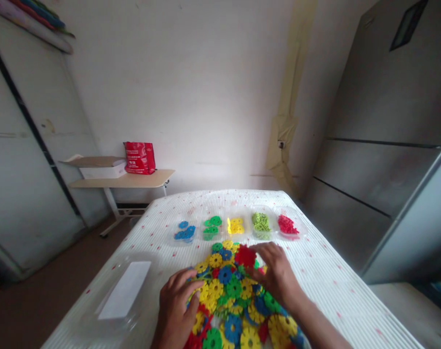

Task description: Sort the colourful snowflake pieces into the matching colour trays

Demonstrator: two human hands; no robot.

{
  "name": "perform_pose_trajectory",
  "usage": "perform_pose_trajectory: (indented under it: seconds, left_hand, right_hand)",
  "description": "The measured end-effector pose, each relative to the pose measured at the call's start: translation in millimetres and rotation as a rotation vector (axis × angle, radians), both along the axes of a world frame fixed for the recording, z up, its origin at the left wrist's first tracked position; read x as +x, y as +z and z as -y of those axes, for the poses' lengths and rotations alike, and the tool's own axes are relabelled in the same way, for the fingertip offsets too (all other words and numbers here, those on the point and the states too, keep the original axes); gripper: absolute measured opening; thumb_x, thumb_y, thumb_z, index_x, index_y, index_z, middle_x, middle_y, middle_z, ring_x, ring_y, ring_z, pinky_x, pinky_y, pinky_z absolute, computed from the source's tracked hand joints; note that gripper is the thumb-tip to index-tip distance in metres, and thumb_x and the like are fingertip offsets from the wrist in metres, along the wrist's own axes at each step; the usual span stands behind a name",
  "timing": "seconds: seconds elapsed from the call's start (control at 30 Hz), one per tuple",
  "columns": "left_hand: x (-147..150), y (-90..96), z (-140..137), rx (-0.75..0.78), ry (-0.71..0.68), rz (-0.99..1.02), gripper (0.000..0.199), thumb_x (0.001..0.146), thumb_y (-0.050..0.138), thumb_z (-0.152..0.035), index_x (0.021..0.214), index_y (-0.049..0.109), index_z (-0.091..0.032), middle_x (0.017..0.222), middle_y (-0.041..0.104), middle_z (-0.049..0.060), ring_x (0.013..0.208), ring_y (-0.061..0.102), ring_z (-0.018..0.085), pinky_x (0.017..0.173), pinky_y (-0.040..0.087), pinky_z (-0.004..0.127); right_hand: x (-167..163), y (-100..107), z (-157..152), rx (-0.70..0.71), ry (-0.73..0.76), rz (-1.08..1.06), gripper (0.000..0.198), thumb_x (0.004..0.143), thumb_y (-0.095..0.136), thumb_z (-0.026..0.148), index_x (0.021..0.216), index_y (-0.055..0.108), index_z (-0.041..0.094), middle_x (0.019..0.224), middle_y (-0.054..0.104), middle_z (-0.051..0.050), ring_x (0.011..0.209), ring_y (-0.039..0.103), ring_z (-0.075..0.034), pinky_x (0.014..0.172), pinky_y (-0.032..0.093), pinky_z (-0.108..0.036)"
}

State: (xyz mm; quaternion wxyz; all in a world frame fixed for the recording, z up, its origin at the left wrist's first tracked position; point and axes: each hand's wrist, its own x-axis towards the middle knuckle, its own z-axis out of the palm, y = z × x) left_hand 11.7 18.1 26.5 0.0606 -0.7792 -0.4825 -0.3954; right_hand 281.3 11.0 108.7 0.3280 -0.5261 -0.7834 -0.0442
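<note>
A pile of flower-shaped plastic discs (234,287) in yellow, blue, green and red lies on the table before me. My right hand (274,271) pinches red discs (246,255) between thumb and fingers, just above the pile's far right side. At the pile's left edge is my left hand (181,304), its fingers curved and apart over yellow discs; no held piece shows in it. Beyond the pile stand clear containers in a row, holding blue discs (186,233), green discs (211,228), yellow discs (236,225), light green pieces (260,222) and red pieces (287,224).
A clear plastic lid or tray with a white paper (125,290) lies at the left on the striped tablecloth (320,291). Against the wall, a side table (147,179) bears a red bag (140,158) and a box (102,168). A grey fridge (380,126) stands at the right.
</note>
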Motion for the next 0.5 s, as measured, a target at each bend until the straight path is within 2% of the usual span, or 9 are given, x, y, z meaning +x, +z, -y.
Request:
perform_pose_trajectory:
  seconds: [0.1,0.2,0.27,0.37,0.5]
  left_hand:
    - [0,0.8,1,0.033,0.002,-0.009,0.022,0.075,0.051,-0.020,0.086,0.068,-0.028,0.101,0.064,0.002,0.097,0.056,0.020,0.082,0.048,0.037]
    - [0,0.6,0,0.048,-0.002,-0.025,0.021,0.075,0.052,-0.021,0.086,0.067,-0.029,0.101,0.065,0.002,0.096,0.057,0.020,0.080,0.049,0.036]
    - [0,-0.5,-1,0.062,-0.011,-0.034,0.021,0.074,0.052,-0.021,0.085,0.068,-0.029,0.101,0.065,0.001,0.096,0.057,0.020,0.079,0.049,0.036]
    - [0,-2.1,-3,0.058,-0.017,-0.047,0.020,0.074,0.052,-0.021,0.084,0.068,-0.029,0.101,0.065,0.001,0.096,0.058,0.020,0.080,0.049,0.036]
    - [-2,-3.1,-3,0.027,-0.003,-0.047,0.019,0.075,0.053,-0.022,0.084,0.068,-0.029,0.101,0.065,0.001,0.096,0.058,0.020,0.080,0.049,0.035]
  right_hand:
    - [60,7,-18,0.105,-0.199,-0.003,0.031,0.079,0.058,0.038,0.101,0.062,0.017,0.094,0.066,-0.010,0.088,0.058,-0.024,0.077,0.042,-0.036]
    - [114,10,-37,0.107,-0.451,0.045,0.033,0.078,0.054,0.044,0.095,0.065,0.017,0.088,0.068,-0.010,0.082,0.059,-0.025,0.074,0.044,-0.036]
    - [137,10,-47,0.070,-0.558,0.069,0.035,0.078,0.052,0.045,0.095,0.065,0.017,0.090,0.068,-0.010,0.085,0.059,-0.025,0.073,0.043,-0.035]
    - [150,10,-57,-0.019,-0.616,0.114,0.035,0.079,0.050,0.045,0.098,0.064,0.019,0.097,0.067,-0.010,0.092,0.058,-0.026,0.072,0.042,-0.035]
    - [146,13,-61,-0.115,-0.644,0.180,0.040,0.079,0.048,0.048,0.105,0.062,0.020,0.107,0.064,-0.011,0.102,0.053,-0.029,0.072,0.041,-0.039]
